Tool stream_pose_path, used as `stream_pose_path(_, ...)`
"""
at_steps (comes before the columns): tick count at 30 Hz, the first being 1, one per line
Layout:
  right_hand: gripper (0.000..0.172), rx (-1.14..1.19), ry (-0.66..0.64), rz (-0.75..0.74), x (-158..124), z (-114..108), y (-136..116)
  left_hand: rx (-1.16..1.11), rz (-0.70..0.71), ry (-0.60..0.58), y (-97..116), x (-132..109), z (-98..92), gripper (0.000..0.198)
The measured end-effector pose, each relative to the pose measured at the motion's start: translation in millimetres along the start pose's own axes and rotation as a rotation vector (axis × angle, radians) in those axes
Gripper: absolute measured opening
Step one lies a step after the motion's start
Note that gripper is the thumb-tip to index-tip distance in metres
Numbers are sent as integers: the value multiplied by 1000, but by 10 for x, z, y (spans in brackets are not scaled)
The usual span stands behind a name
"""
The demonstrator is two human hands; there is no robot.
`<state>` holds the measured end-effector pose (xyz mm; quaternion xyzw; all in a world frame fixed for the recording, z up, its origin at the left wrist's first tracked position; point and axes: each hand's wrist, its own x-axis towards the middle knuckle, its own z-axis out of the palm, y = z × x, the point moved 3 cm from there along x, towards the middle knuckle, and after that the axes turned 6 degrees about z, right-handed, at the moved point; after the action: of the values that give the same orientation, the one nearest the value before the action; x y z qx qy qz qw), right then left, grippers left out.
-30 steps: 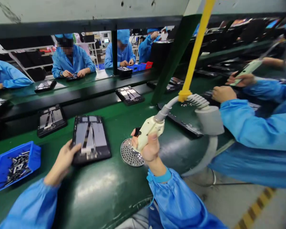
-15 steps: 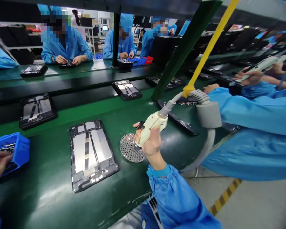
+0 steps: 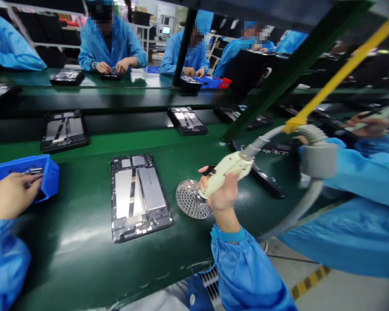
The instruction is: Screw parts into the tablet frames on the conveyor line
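Green worktop [image 3: 68, 263] runs across view; black-edged tablet frame [image 3: 138, 198] lies flat near its front edge, between blue bin [image 3: 50, 175] and perforated metal disc [image 3: 191, 199]. Cream corded driver [image 3: 225, 177] is clenched in right hand [image 3: 222, 194], held raised beside disc, clear of frame, tip hidden. Left hand [image 3: 9, 196] is reached over bin rim, fingers among small dark metal parts [image 3: 34, 171]; whether part is pinched cannot be told. Similar frames [image 3: 64, 131] are laid further along worktop.

Grey concrete floor [image 3: 353, 293], yellow-and-black hazard tape [image 3: 309, 280], dark green steel post [image 3: 294, 75], white shelving racks [image 3: 52, 43], distant monitor [image 3: 166, 30]
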<state>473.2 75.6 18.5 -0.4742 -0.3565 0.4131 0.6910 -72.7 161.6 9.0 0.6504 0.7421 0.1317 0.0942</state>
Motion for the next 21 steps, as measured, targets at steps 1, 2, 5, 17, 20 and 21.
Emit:
stream_pose_path(1,79,1,-1,5,-2,-12,-30,78,24,40,154,-73,-39,40)
stream_pose_path(2,79,10,-1,5,-6,-12,-74,122,40,58,283,-131,-60,42)
stream_pose_path(5,78,56,-25,-24,-77,119,-254,144,38,190,501,-222,-110,41)
stream_pose_path(17,80,76,-408,223,-791,1264,-94,-251,48,411,818,-480,-213,28)
stream_pose_path(20,79,53,-454,261,-774,1247,-46,-426,123,376,1018,-518,-147,23)
stream_pose_path(21,79,50,-475,273,-773,1240,-33,-481,163,352,1117,-532,-128,21)
